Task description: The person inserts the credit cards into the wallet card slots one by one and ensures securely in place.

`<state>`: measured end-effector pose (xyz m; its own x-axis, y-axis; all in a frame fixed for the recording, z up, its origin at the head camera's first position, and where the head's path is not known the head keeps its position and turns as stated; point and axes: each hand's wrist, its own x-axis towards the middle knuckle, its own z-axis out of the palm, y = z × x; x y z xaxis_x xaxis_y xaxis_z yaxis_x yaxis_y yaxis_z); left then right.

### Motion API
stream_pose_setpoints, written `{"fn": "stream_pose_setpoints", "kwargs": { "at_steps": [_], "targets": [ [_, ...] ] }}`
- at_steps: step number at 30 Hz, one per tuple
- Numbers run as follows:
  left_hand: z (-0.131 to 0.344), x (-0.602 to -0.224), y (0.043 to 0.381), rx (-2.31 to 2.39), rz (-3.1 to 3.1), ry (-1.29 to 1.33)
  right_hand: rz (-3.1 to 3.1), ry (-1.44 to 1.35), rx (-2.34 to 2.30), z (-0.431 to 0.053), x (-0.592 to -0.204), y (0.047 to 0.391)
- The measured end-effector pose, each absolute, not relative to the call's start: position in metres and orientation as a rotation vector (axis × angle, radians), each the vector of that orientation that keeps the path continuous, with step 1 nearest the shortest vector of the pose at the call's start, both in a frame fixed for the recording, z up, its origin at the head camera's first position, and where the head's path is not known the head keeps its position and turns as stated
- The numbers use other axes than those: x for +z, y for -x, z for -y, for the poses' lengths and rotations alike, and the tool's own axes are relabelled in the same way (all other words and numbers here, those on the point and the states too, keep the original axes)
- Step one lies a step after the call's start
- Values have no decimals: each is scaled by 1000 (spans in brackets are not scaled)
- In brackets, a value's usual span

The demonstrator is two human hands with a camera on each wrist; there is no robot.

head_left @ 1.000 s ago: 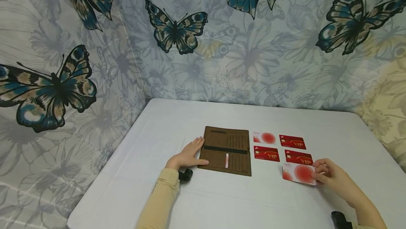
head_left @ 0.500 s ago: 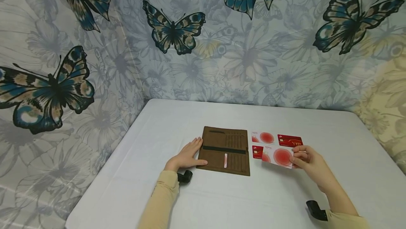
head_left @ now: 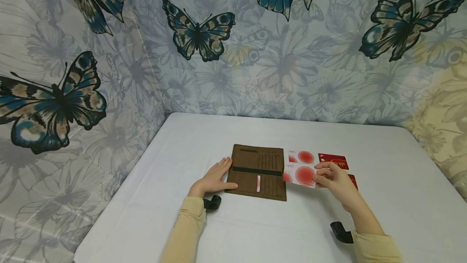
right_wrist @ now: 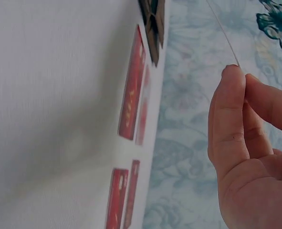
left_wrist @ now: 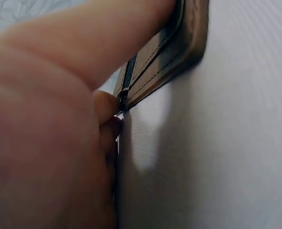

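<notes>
Left hand (head_left: 213,180), fingers extended, rested on wallet (head_left: 248,181), one card (head_left: 258,183) seemingly pocketed; right hand (head_left: 335,181) pinched second card (head_left: 300,175); four cards (head_left: 333,158) lay loose.

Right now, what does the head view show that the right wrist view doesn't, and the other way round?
Only the head view: the left hand touching the brown wallet, the tan sleeves, and the printed face of the held card.

Only the right wrist view: the red VIP card lying by the wallet, which the held card hides from the head view.

Both: the right hand pinching the held card, at least part of the wallet, two other red cards, a white-and-red card, the white table and the butterfly-print wall.
</notes>
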<state>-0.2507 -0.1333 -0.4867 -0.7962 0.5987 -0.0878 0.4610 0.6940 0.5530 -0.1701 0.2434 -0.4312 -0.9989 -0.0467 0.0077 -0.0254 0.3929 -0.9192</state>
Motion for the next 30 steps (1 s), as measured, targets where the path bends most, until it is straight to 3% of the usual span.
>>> {"fn": "stream_pose_setpoints", "kwargs": {
  "at_steps": [30],
  "targets": [
    [133, -486, 248, 797, -2640, -831, -2502, -63, -1742, -183, -448, 192]
  ]
}}
